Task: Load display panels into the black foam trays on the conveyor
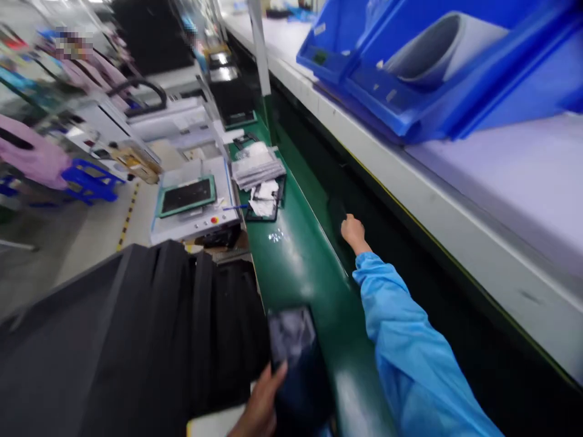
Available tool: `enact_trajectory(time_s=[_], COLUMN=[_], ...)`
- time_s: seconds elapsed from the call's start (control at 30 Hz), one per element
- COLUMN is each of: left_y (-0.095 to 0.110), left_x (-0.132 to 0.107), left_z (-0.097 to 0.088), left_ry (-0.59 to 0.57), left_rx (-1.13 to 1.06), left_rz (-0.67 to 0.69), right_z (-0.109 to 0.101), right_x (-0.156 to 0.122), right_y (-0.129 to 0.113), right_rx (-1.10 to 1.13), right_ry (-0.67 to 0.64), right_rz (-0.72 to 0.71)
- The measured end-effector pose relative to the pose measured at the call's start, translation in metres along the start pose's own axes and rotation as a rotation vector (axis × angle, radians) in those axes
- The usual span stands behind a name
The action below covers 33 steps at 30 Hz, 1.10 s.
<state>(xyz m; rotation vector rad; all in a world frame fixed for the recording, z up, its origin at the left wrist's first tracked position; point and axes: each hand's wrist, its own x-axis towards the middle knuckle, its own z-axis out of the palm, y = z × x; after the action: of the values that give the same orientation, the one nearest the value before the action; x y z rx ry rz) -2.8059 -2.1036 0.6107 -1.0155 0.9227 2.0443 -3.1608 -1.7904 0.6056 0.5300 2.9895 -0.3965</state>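
Note:
My left hand point(262, 400) is at the bottom edge, fingers curled round a dark flat panel point(294, 358) that lies on the near end of the green bench point(291, 261). My right hand point(353, 233), in a light blue sleeve, reaches far forward over the bench's right edge into the dark conveyor channel point(410, 267). Its fingers point away into the dark, so I cannot make out whether they hold anything.
A black cloth point(136, 328) covers the space to my left. Farther along stand a white machine with a green-framed dark tray point(186, 197), a stack of packets point(255, 164) and loose parts. A blue bin point(410, 67) with a grey roll sits on the white shelf at the right.

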Motion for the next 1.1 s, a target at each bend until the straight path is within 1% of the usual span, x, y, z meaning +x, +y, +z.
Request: enact_trajectory(time_s=[0.03, 0.07, 0.1, 0.17, 0.23, 0.3, 0.33, 0.37, 0.43, 0.53, 0.6, 0.67, 0.73, 0.8, 0.83, 0.87, 0.9, 0.93, 1.0, 1.03, 1.07, 1.1], left_y=[-0.001, -0.002, -0.003, -0.004, -0.006, -0.012, -0.016, -0.023, -0.038, -0.065, -0.082, -0.096, -0.109, -0.121, -0.127, -0.132, -0.137, -0.142, -0.151, -0.155, -0.160, -0.167], left_x=[-0.003, -0.006, -0.010, -0.020, -0.033, -0.050, -0.059, -0.070, -0.094, -0.131, -0.153, -0.173, -0.189, -0.205, -0.214, -0.223, -0.232, -0.242, -0.264, -0.275, -0.287, -0.298], left_z=[0.003, 0.006, 0.009, 0.013, 0.014, 0.012, 0.009, 0.006, -0.003, -0.020, -0.034, -0.047, -0.058, -0.068, -0.072, -0.076, -0.079, -0.083, -0.088, -0.088, -0.088, -0.086], left_ry=[-0.004, -0.030, -0.050, -0.120, -0.197, -0.291, -0.342, -0.387, -0.465, -0.515, -0.490, -0.455, -0.481, -0.523, -0.528, -0.529, -0.541, -0.567, -0.655, -0.704, -0.747, -0.781], left_rx=[-0.036, -0.064, -0.084, -0.116, -0.116, -0.083, -0.062, -0.043, -0.018, -0.004, 0.014, 0.061, 0.134, 0.222, 0.273, 0.330, 0.393, 0.456, 0.571, 0.625, 0.679, 0.729], left_rz=[0.015, 0.036, 0.023, 0.006, -0.018, -0.031, -0.036, -0.040, -0.054, -0.091, -0.113, -0.144, -0.199, -0.243, -0.238, -0.223, -0.209, -0.198, -0.182, -0.180, -0.171, -0.156], right_z=[-0.010, -0.019, -0.028, -0.044, -0.055, -0.058, -0.056, -0.052, -0.038, -0.009, 0.009, 0.020, 0.020, 0.009, 0.000, -0.010, -0.021, -0.032, -0.049, -0.056, -0.061, -0.066], right_x=[-0.038, -0.080, -0.127, -0.228, -0.331, -0.425, -0.467, -0.504, -0.567, -0.640, -0.680, -0.715, -0.746, -0.775, -0.789, -0.803, -0.817, -0.831, -0.861, -0.876, -0.892, -0.908], right_y=[0.011, 0.022, 0.032, 0.046, 0.049, 0.038, 0.029, 0.019, -0.004, -0.038, -0.057, -0.074, -0.086, -0.091, -0.091, -0.088, -0.084, -0.078, -0.066, -0.060, -0.054, -0.049], right_rx=[0.050, 0.103, 0.159, 0.269, 0.369, 0.428, 0.428, 0.403, 0.298, 0.095, -0.023, -0.109, -0.151, -0.137, -0.108, -0.072, -0.034, 0.005, 0.107, 0.183, 0.276, 0.379], right_ry=[0.014, 0.032, 0.052, 0.101, 0.165, 0.241, 0.285, 0.338, 0.456, 0.622, 0.663, 0.635, 0.554, 0.456, 0.421, 0.414, 0.435, 0.478, 0.560, 0.575, 0.573, 0.569], right_rz=[0.032, 0.043, 0.043, 0.047, 0.059, 0.053, 0.037, 0.014, -0.059, -0.178, -0.199, -0.163, -0.105, -0.071, -0.064, -0.039, 0.018, 0.107, 0.320, 0.404, 0.451, 0.465])
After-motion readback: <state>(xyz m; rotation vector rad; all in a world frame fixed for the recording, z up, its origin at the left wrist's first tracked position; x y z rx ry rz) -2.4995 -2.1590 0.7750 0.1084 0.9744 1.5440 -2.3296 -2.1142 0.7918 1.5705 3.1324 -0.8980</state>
